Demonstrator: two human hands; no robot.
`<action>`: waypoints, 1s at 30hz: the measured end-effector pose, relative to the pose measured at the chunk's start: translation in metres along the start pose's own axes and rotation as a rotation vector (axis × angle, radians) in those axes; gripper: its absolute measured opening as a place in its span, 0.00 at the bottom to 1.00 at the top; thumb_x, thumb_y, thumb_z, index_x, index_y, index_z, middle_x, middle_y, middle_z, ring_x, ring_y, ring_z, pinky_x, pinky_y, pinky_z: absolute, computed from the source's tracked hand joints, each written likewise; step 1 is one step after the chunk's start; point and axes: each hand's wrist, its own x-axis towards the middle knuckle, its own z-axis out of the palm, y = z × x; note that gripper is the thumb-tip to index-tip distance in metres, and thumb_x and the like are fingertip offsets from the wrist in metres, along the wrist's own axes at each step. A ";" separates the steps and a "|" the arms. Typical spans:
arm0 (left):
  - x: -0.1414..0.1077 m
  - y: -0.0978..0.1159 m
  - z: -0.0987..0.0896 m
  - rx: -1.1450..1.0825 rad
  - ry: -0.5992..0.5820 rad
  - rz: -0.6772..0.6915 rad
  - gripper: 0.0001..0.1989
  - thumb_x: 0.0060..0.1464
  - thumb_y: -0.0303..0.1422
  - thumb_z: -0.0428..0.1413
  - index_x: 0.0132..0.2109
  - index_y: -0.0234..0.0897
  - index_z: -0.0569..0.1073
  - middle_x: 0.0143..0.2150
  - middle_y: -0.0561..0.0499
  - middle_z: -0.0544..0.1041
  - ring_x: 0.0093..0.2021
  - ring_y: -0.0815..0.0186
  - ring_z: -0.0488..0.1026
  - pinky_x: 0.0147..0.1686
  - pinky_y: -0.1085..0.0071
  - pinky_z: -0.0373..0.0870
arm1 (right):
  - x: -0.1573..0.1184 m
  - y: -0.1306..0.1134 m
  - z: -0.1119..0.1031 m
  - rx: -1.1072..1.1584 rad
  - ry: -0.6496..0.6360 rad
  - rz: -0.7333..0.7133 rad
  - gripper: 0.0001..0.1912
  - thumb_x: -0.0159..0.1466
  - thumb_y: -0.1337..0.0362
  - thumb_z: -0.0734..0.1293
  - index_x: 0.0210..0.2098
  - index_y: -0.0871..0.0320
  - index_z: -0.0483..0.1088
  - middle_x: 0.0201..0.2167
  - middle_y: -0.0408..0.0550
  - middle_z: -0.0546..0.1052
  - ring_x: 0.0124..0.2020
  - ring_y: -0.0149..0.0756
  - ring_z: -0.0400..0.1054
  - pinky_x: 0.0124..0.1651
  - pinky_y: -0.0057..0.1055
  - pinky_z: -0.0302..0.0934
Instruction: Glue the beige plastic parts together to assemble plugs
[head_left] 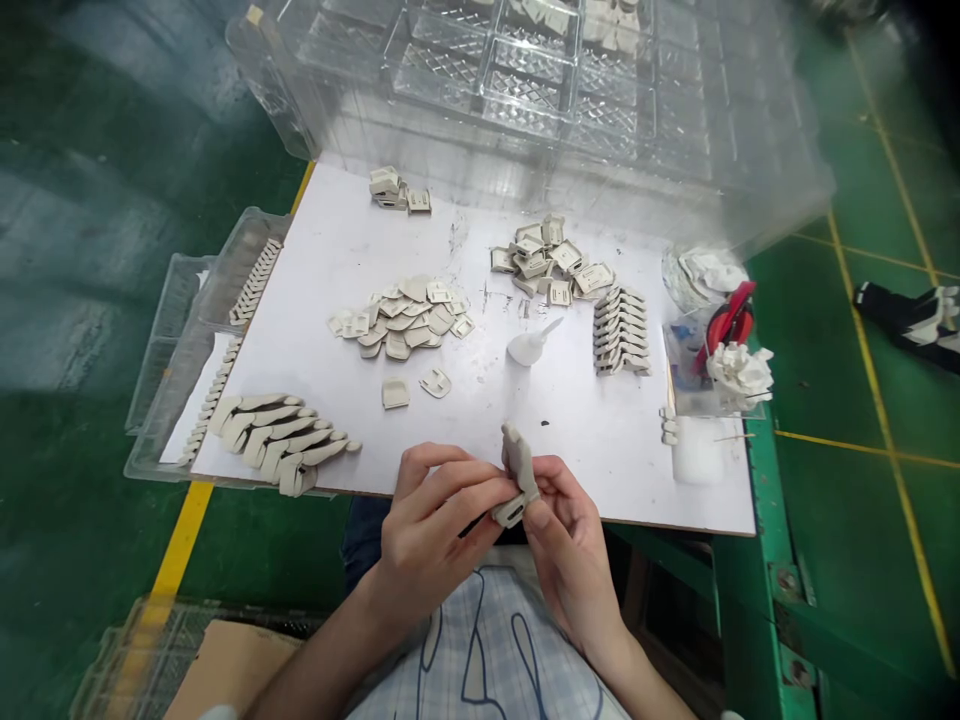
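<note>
We hold the grey part (519, 460) between both hands, just over the near edge of the bench (622, 475), its long axis pointing away from us, tipped slightly left. Our left hand (450, 515) pinches its left side, fingers curled; our right hand (571, 540) grips its right, thumb at the lower end.
</note>
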 end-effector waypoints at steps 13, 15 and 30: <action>0.004 -0.011 -0.013 -0.122 -0.168 0.055 0.13 0.64 0.31 0.60 0.55 0.41 0.77 0.49 0.43 0.84 0.46 0.58 0.79 0.45 0.60 0.78 | 0.007 0.003 -0.013 -0.116 -0.031 -0.069 0.17 0.66 0.50 0.71 0.51 0.46 0.75 0.44 0.47 0.80 0.45 0.40 0.76 0.52 0.37 0.70; 0.001 -0.012 -0.015 -0.281 -0.177 -0.130 0.21 0.66 0.42 0.56 0.62 0.42 0.73 0.57 0.38 0.79 0.48 0.57 0.79 0.46 0.59 0.80 | 0.010 0.002 -0.016 -0.166 -0.086 -0.138 0.17 0.68 0.49 0.69 0.54 0.44 0.75 0.46 0.47 0.77 0.48 0.41 0.74 0.53 0.39 0.70; -0.060 -0.015 -0.052 0.313 0.230 -0.333 0.17 0.58 0.18 0.59 0.50 0.41 0.77 0.41 0.50 0.78 0.40 0.65 0.77 0.41 0.70 0.77 | 0.024 0.008 -0.007 -0.689 -0.073 -0.529 0.16 0.71 0.67 0.64 0.55 0.45 0.75 0.44 0.48 0.70 0.42 0.36 0.70 0.44 0.36 0.70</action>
